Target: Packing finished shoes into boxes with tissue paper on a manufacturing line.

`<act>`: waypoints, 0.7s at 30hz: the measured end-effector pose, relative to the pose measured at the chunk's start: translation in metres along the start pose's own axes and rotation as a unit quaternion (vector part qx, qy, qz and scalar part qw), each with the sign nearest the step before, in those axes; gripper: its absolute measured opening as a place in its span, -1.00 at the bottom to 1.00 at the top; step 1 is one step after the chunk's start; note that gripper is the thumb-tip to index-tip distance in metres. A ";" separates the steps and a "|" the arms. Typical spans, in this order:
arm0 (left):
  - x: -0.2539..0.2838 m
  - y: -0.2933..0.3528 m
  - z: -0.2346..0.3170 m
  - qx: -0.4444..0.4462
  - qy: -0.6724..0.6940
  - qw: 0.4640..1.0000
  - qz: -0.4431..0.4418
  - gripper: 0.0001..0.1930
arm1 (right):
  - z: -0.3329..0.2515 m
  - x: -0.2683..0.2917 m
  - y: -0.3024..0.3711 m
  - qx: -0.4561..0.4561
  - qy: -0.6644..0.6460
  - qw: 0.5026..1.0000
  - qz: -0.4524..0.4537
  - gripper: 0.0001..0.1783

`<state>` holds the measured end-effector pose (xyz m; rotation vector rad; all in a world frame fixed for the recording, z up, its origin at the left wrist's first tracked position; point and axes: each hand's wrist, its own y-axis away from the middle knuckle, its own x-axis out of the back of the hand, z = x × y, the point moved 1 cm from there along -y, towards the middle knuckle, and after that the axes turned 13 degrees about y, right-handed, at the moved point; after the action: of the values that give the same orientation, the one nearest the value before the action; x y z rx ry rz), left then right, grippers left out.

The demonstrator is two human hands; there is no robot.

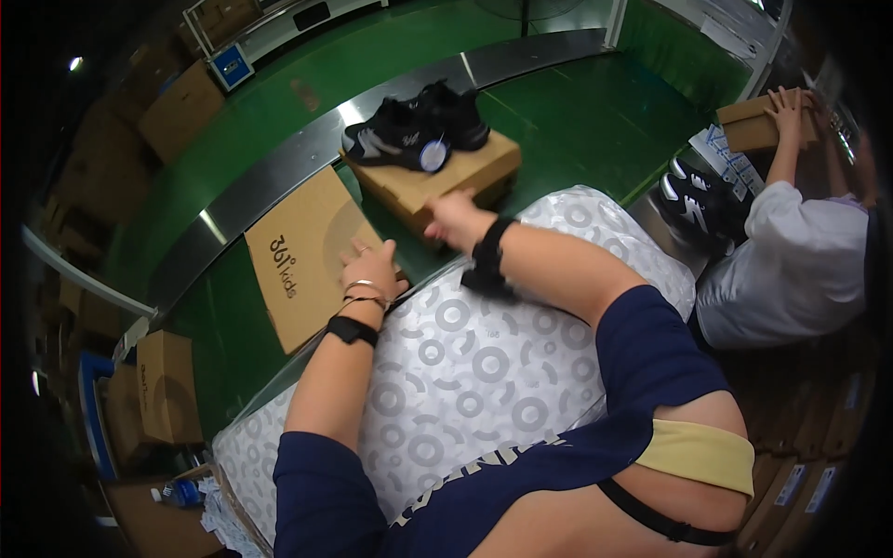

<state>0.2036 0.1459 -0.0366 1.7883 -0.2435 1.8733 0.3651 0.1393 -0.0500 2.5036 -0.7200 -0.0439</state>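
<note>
A flat brown shoebox [312, 251] lies on the green belt at the left. My left hand [367, 268] rests on its near right corner, fingers apart and lying on the cardboard. To the right stands another brown shoebox [419, 191], with a pair of black sneakers [419, 126] on its lid. A round white tag [433, 156] hangs from the sneakers. My right hand [456, 219] is at the near side of this box, its fingers bent and blurred. Whether it grips or only touches the box, I cannot tell.
A pile of white patterned wrapping paper [465, 372] lies in front of me. A metal rail [279, 153] edges the green belt [558, 121]. At the right a co-worker's hand [789, 116] touches a brown box [749, 126], near black-and-white sneakers [698, 200]. Cartons [167, 386] stand left.
</note>
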 end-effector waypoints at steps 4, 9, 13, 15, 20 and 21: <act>-0.005 0.024 -0.102 0.094 0.022 0.994 0.051 -0.33 | 0.009 -0.028 0.067 0.407 0.174 0.895 0.062 -0.17; 0.005 0.072 -0.151 0.213 0.028 0.976 0.035 -0.42 | -0.065 -0.012 0.055 0.520 0.510 0.676 0.107 -0.48; -0.047 0.091 -0.115 -0.018 0.248 0.945 -0.213 -0.42 | -0.060 -0.014 0.019 0.564 0.457 0.687 0.034 -0.70; -0.031 0.097 -0.112 -0.003 0.316 0.911 -0.266 -0.40 | -0.069 -0.017 0.048 0.577 0.480 0.660 0.007 -0.71; -0.011 0.130 -0.081 -0.073 0.173 0.974 0.124 -0.21 | -0.093 0.021 0.177 0.616 0.451 0.645 -0.038 -0.63; -0.002 0.141 -0.064 -0.147 0.183 0.941 0.245 -0.01 | -0.097 0.037 0.205 0.628 0.439 0.641 -0.049 -0.62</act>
<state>0.0785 0.0571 -0.0133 1.2179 -0.8418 2.3163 0.3138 0.0208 0.1399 3.0551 -0.0766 2.1584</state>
